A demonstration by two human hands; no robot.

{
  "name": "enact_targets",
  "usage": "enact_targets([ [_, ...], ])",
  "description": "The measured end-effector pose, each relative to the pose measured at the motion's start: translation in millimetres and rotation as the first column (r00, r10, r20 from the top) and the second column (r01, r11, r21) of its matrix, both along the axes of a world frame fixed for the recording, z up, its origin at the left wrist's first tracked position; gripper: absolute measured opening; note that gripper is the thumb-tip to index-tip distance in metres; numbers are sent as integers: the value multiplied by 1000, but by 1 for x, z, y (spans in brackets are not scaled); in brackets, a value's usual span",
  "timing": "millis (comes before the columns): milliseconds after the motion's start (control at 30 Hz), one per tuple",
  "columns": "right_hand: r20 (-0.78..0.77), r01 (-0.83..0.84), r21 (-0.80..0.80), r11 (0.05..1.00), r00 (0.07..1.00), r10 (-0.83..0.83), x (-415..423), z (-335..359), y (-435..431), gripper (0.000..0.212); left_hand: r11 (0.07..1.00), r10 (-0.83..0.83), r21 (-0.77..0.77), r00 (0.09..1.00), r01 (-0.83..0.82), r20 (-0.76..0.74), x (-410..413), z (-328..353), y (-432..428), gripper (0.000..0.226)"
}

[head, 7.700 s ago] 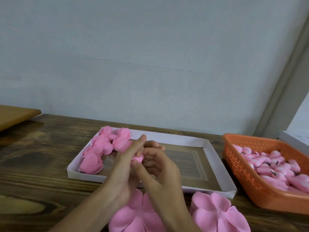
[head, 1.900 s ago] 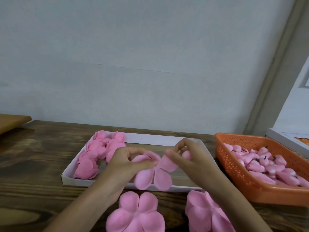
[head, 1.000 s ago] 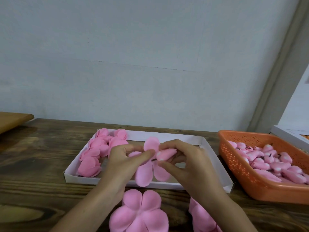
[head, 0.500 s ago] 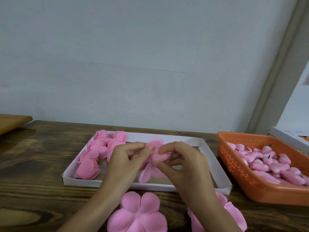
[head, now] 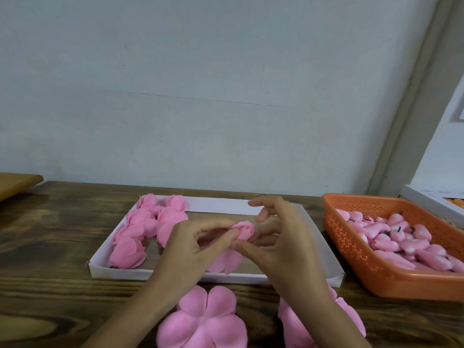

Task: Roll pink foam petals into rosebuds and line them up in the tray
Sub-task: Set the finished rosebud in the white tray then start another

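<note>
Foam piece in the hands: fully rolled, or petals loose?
Partly rolled. The foam piece is wrapped into a bud on top, pinched by the left hand and right hand; lower petals hang loose.

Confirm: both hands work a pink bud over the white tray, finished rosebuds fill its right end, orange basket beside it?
No: the head view shows finished rosebuds at the left end of the white tray. The left hand, right hand, pink bud and orange basket are as stated.

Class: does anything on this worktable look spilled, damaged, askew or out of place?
Nothing stands out. Finished rosebuds sit in two rough columns at the left end of the tray; flat petal pieces lie on the table before it; the orange basket holds its pink pieces inside.
</note>
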State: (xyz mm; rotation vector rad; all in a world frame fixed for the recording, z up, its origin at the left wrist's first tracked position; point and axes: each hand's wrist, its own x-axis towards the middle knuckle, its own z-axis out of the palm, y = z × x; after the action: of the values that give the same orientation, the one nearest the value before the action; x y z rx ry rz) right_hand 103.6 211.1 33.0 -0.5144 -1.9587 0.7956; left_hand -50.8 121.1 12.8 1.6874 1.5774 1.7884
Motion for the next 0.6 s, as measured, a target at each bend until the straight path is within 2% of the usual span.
enact_targets([
  [100, 17, -4, 98, 995, 1000, 3, 2, 1, 2, 57, 995, -97, -16, 994, 98, 41, -3, 2, -2, 25],
  [233, 79, -1, 216, 976, 997, -16, 4, -3, 6, 26, 982, -181, -43, 982, 183, 57, -8, 7, -5, 22],
  [400, -30, -181, -52, 982, 983, 180, 5, -6, 11, 18, 961, -184, -167, 959, 222, 217, -10, 8, -10, 48],
  [500, -56, -198, -74, 977, 979, 195, 7, -7, 15, 19, 970, -103, -194, 971, 146, 218, -11, 8, -9, 43],
  [600, -97, -172, -75, 982, 982, 165, 7, -8, 17, 17, 979, -17, -193, 961, 73, 275, -9, 8, -6, 26],
])
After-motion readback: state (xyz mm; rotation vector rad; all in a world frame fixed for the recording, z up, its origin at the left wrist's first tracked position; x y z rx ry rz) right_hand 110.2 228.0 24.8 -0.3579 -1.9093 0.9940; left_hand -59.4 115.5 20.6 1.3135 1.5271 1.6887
